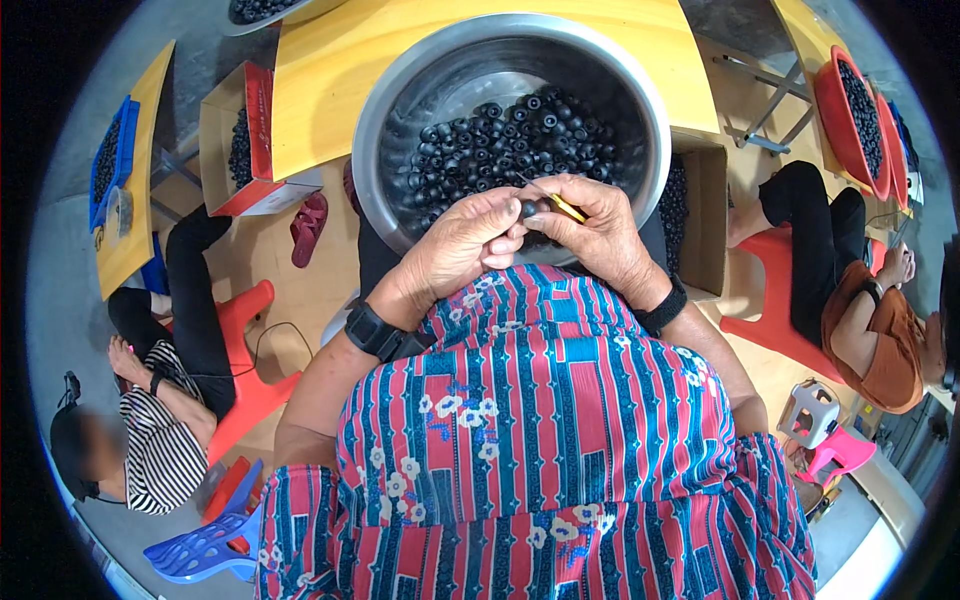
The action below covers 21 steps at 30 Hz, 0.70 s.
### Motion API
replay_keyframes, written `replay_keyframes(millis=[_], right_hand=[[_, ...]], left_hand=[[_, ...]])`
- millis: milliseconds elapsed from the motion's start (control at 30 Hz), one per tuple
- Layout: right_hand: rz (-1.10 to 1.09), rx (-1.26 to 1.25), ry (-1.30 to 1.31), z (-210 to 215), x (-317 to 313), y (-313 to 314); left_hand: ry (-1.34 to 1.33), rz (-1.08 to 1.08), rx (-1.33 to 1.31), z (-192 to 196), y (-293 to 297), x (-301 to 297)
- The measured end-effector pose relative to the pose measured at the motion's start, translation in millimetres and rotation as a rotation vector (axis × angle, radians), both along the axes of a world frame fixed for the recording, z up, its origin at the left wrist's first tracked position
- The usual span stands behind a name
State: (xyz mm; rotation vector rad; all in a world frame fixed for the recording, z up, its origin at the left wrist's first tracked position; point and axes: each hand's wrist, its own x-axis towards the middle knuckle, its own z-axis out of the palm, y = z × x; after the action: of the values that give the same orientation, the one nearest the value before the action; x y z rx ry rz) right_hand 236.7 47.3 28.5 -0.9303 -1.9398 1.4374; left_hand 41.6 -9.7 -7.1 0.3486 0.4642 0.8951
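My left hand (462, 238) pinches a small round black part (528, 208) between thumb and fingers, over the near rim of a large metal bowl (372, 150). Just beside it, my right hand (603, 228) grips a small yellow-handled tool (567, 208) with a thin pointed metal tip. The tool lies close to the black part; whether they touch, I cannot tell. Inside the bowl is a heap of similar black parts (510, 140), several showing a hole in the end. My fingers hide much of the held part and the tool's handle.
A yellow table (310, 90) lies behind the bowl. Cardboard boxes of black parts stand left (225, 165) and right (708, 230). Seated people flank me on red stools (240, 350). Further out are a blue tray (122, 140), a red basin (832, 120) and a maroon slipper (308, 230).
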Motion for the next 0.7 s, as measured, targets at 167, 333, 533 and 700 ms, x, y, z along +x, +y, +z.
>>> replay_keyframes(millis=[167, 333, 533, 700], right_hand=[[-0.023, 0.020, -0.012, 1.1, 0.3, 0.2], [-0.009, 0.023, -0.046, 3.1, 1.4, 2.3], [-0.008, 0.112, -0.030, 0.1, -0.1, 1.7], [0.027, 0.100, -0.028, 6.7, -2.5, 2.2]], left_hand=[[-0.051, 0.028, -0.004, -4.5, 0.5, 1.5], [-0.023, 0.043, 0.021, -1.7, 2.1, 1.6], [-0.058, 0.044, -0.015, -3.3, 1.3, 2.5], [0.007, 0.033, 0.028, -2.4, 1.4, 2.1]])
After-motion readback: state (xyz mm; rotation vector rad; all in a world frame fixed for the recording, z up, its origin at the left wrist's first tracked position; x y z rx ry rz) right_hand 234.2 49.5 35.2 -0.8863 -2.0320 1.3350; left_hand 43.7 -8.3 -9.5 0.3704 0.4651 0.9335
